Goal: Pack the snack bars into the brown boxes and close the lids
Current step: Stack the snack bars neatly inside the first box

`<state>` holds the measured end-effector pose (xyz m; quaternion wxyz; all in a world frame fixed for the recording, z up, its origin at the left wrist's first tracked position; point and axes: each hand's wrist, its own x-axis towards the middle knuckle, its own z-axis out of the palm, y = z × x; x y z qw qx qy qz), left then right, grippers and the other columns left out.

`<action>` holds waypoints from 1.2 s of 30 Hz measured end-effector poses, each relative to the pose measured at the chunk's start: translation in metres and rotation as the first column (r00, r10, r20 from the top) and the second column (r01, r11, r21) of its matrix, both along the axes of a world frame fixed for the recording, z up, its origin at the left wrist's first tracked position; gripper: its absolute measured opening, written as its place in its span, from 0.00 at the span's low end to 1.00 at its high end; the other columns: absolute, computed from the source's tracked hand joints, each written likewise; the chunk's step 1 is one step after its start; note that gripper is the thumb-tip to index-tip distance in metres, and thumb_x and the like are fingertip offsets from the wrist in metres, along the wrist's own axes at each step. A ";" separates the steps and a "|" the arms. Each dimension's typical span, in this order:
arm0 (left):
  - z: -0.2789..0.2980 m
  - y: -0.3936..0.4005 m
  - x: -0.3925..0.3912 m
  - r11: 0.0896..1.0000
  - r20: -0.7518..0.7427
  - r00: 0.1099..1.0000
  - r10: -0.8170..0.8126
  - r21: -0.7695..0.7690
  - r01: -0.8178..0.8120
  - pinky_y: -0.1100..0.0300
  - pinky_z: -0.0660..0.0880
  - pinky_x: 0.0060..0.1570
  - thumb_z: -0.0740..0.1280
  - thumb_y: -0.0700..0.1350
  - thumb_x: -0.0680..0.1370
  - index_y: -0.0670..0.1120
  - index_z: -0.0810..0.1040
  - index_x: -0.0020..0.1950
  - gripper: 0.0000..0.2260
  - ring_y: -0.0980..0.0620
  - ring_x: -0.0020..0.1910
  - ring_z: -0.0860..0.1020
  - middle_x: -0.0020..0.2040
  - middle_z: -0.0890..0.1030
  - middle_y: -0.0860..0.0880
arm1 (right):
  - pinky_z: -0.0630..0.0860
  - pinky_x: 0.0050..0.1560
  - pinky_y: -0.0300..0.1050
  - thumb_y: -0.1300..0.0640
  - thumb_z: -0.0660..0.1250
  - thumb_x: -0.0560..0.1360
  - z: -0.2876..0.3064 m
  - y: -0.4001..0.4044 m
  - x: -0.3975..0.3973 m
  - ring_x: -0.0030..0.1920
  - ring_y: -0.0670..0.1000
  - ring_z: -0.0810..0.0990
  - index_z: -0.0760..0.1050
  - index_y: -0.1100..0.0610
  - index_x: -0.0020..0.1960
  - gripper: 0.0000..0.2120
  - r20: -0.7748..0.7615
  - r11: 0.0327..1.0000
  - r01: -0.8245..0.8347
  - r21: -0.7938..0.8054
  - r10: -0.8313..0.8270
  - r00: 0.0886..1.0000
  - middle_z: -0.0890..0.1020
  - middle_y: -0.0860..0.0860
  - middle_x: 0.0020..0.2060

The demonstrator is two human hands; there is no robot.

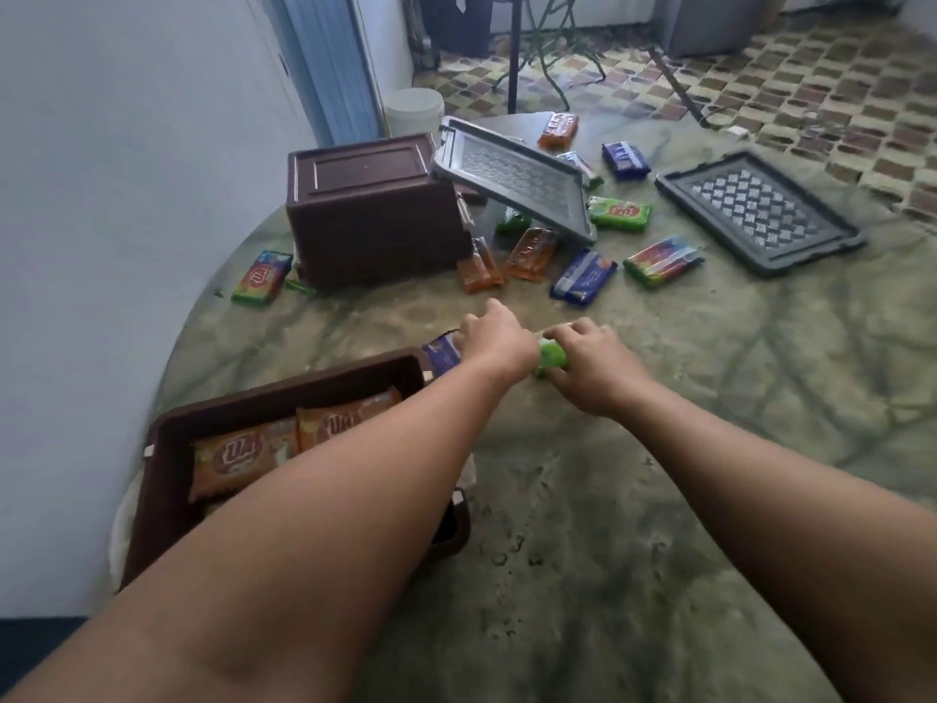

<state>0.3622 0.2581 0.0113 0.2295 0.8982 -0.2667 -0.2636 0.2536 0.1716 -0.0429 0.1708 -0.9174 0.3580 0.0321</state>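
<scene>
An open brown box (167, 479) at the near left holds two orange snack bars (243, 456). My left hand (494, 342) grips a blue snack bar (442, 353) just beyond the box's far corner. My right hand (590, 370) grips a green snack bar (551, 353) beside it. A second brown box (375, 215) stands upside down farther back, with a grey lid (517, 180) leaning on it. Another dark lid (758, 210) lies flat at the right. Several loose bars lie around them: orange (530, 253), blue (583, 276), green (619, 213), rainbow (661, 261).
The round green marbled table (659, 449) stands against a white wall (101, 195) on the left. A rainbow bar (262, 278) lies left of the upturned box. A white bucket (413, 111) and stand legs (514, 53) are on the patterned floor behind.
</scene>
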 end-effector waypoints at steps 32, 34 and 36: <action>-0.040 -0.006 0.006 0.949 0.080 0.966 0.247 0.179 -0.257 0.54 0.67 0.50 0.75 0.58 0.72 0.42 0.62 0.73 0.38 0.39 0.65 0.69 0.67 0.65 0.39 | 0.77 0.56 0.58 0.37 0.71 0.73 -0.008 0.003 -0.003 0.61 0.63 0.76 0.66 0.56 0.65 0.32 0.018 0.999 0.041 -0.018 -0.041 0.999 0.70 0.58 0.61; -0.031 -0.006 0.005 0.964 0.075 0.966 0.249 0.082 -0.255 0.54 0.72 0.52 0.75 0.58 0.71 0.42 0.63 0.72 0.38 0.39 0.64 0.70 0.66 0.65 0.39 | 0.77 0.55 0.57 0.35 0.70 0.72 0.000 0.009 0.000 0.60 0.63 0.76 0.66 0.56 0.64 0.32 0.073 0.997 0.079 -0.009 -0.078 0.994 0.70 0.58 0.60; -0.019 -0.005 0.007 0.974 0.092 0.970 0.225 -0.034 -0.223 0.53 0.75 0.52 0.75 0.57 0.71 0.42 0.62 0.72 0.38 0.38 0.61 0.74 0.65 0.64 0.39 | 0.76 0.52 0.56 0.30 0.68 0.70 0.012 0.015 0.002 0.59 0.63 0.76 0.66 0.56 0.64 0.36 0.129 0.992 0.127 0.020 -0.128 0.983 0.72 0.58 0.59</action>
